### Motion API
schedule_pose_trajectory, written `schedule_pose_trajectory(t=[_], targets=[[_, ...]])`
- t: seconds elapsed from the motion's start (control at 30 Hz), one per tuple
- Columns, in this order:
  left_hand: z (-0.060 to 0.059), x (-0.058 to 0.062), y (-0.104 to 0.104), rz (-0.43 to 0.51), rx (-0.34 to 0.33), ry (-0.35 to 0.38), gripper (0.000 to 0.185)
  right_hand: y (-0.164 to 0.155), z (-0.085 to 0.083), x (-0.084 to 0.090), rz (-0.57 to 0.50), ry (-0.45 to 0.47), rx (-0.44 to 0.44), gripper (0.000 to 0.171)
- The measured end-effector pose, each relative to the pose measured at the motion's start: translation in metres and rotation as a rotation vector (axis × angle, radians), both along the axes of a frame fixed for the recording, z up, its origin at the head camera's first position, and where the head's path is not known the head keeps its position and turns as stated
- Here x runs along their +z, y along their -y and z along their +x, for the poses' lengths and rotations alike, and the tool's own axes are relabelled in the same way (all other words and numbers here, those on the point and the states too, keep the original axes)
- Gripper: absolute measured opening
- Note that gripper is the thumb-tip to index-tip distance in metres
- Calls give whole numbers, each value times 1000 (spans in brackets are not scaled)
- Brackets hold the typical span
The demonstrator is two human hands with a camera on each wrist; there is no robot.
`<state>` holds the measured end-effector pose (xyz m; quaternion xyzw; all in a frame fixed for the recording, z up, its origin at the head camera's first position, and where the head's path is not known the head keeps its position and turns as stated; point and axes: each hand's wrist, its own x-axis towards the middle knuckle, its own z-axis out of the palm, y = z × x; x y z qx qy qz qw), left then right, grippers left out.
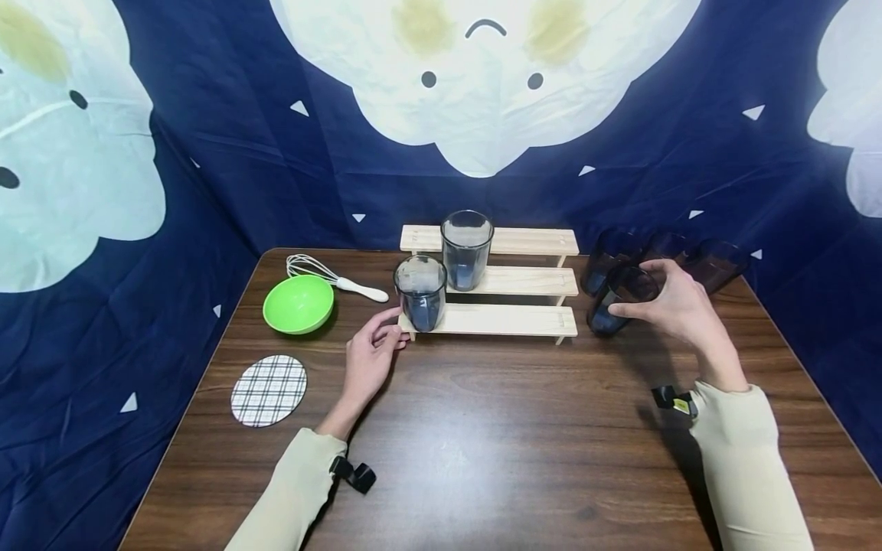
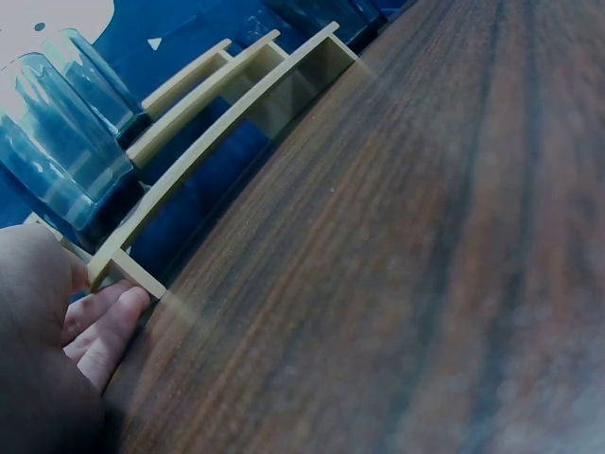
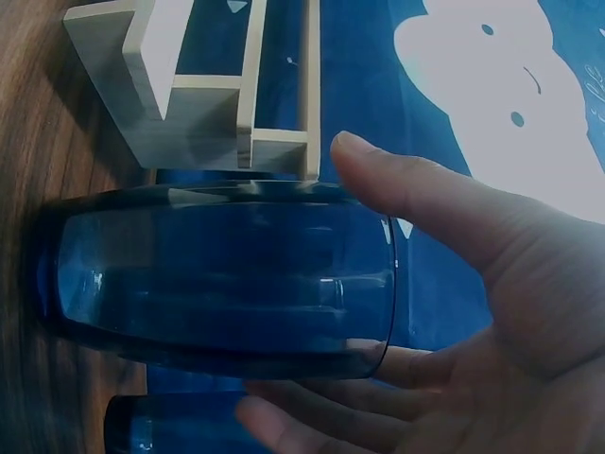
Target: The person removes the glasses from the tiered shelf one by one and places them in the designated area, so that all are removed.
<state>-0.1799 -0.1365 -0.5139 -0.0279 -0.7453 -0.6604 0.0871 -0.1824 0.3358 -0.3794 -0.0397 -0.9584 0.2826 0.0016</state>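
Note:
A wooden three-tier stand (image 1: 510, 319) carries two grey-tinted drinking glasses, one glass (image 1: 422, 295) on the lowest step and another glass (image 1: 468, 252) on the middle one. At the left end of the lowest step, my left hand (image 1: 370, 356) holds the board, its fingers beside the short leg (image 2: 140, 274) in the left wrist view. Right of the stand, my right hand (image 1: 678, 302) grips a dark glass (image 3: 222, 279) near the rim. Thumb and fingers lie on opposite sides of this upright glass, whose base is at the table.
Several more dark glasses (image 1: 717, 264) stand behind my right hand by the curtain (image 1: 689, 168). To the left on the wooden table (image 1: 455, 428) are a green bowl (image 1: 298, 304), a white whisk (image 1: 361, 289) and a round checked coaster (image 1: 269, 390).

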Motion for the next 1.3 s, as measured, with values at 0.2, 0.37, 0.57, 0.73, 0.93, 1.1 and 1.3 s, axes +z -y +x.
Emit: schedule_pose_trajectory(t=[0.2, 0.37, 0.57, 0.73, 0.93, 1.1, 1.3], targets=[[0, 1, 0, 2, -3, 6, 35, -2, 1, 4, 29, 0, -7, 102], [1, 1, -1, 3, -1, 5, 33, -4, 3, 7, 18, -19, -13, 101], [0, 1, -1, 6, 1, 15, 34, -5, 6, 10, -21, -76, -44, 100], [0, 1, -1, 0, 2, 20, 34, -3, 8, 12, -51, -156, -55, 96], [0, 0, 0, -2, 2, 20, 34, 8, 11, 15, -110, -248, -92, 94], [0, 1, 0, -7, 4, 15, 34, 19, 15, 17, -188, -346, -125, 89], [0, 0, -1, -10, 3, 10, 34, 39, 20, 19, -386, -460, -127, 72]])
